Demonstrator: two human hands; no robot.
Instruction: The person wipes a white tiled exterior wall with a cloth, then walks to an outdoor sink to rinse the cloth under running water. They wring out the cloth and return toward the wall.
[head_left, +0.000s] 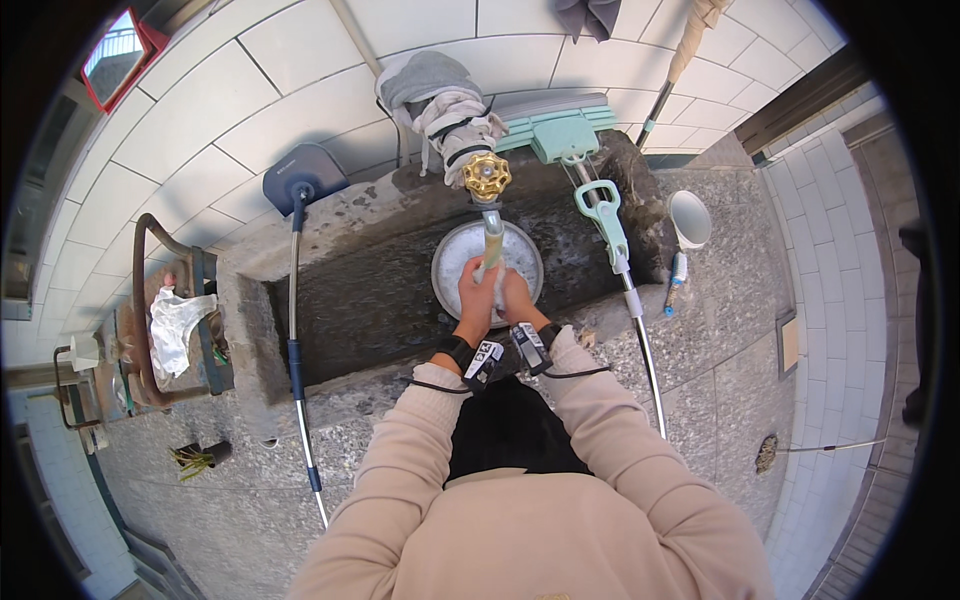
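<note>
My left hand (476, 289) and my right hand (516, 294) are close together over a round basin (442, 294), just below the faucet's spout (492, 223). A yellowish hose piece (493, 251) on the spout reaches down to my fingers. Something pale and wet shows between my hands; whether it is running water or an object I cannot tell. White suds (457, 259) cover the water in the basin. Above, the faucet has a gold-coloured round handle (487, 177), and cloth wrapping (454, 124) is tied around its pipe.
The basin sits inside a long stone trough (251, 330). A dark flat mop (304, 180) leans across its left part, a green squeeze mop (600, 210) across its right. A white bucket (688, 219) and a scrub brush (676, 283) are at right, a rusty metal frame (142, 300) at left.
</note>
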